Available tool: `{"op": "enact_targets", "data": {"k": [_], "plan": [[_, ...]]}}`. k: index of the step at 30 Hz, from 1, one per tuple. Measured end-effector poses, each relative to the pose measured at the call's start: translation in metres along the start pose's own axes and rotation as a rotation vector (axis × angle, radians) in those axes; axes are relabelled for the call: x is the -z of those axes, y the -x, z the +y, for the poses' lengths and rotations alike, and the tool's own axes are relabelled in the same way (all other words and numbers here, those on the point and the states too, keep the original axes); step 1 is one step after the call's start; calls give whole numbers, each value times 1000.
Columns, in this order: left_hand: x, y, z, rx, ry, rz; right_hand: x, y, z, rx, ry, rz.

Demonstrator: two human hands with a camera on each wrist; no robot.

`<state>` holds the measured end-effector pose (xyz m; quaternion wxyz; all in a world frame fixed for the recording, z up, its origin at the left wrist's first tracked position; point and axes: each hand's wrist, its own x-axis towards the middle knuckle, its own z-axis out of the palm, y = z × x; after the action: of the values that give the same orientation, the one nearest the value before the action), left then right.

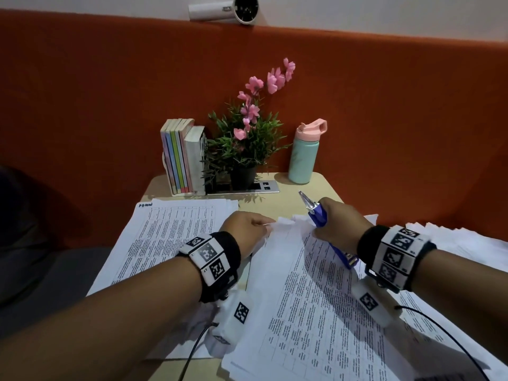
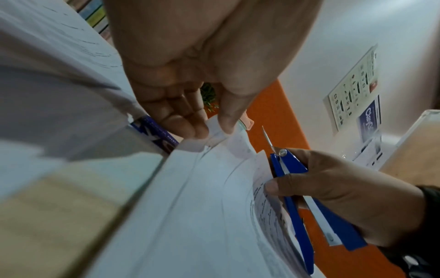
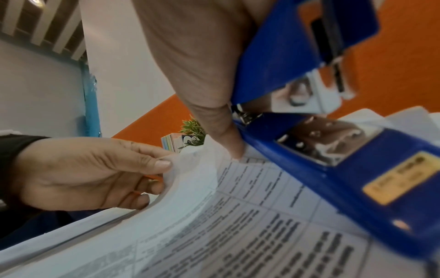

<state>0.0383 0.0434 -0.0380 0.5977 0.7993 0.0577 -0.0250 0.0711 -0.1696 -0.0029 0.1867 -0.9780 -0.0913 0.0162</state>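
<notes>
A thick stack of printed sheets [image 1: 316, 312] lies in front of me, its far corner lifted. My left hand [image 1: 247, 229] pinches that curled corner [image 2: 214, 131] between thumb and fingers. My right hand [image 1: 341, 218] grips a blue stapler [image 1: 319, 215] just right of the corner. The stapler's thin metal tip [image 1: 303, 196] points away from me, above the paper. In the right wrist view the stapler [image 3: 345, 169] gapes, its arm apart from its base. My right thumb [image 3: 226, 135] presses on the top sheet [image 3: 238, 216] beside the left hand [image 3: 95, 173].
A second pile of printed sheets [image 1: 170, 235] lies to the left, more papers [image 1: 453, 237] to the right. At the back of the small wooden table [image 1: 264, 204] stand books [image 1: 181, 158], a potted plant [image 1: 244, 144] and a mint bottle [image 1: 303, 155]. An orange partition [image 1: 110, 92] rises behind.
</notes>
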Motion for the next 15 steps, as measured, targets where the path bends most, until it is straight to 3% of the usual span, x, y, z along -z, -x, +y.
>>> {"op": "enact_targets", "data": {"k": [5, 9, 15], "plan": [[9, 0, 4, -109, -72, 31, 1, 2, -9, 74, -49, 64], [14, 4, 6, -101, -64, -85, 1, 6, -23, 150, -35, 50], [10, 2, 1, -63, -184, -20, -3, 9, -47, 223, -75, -3]]}}
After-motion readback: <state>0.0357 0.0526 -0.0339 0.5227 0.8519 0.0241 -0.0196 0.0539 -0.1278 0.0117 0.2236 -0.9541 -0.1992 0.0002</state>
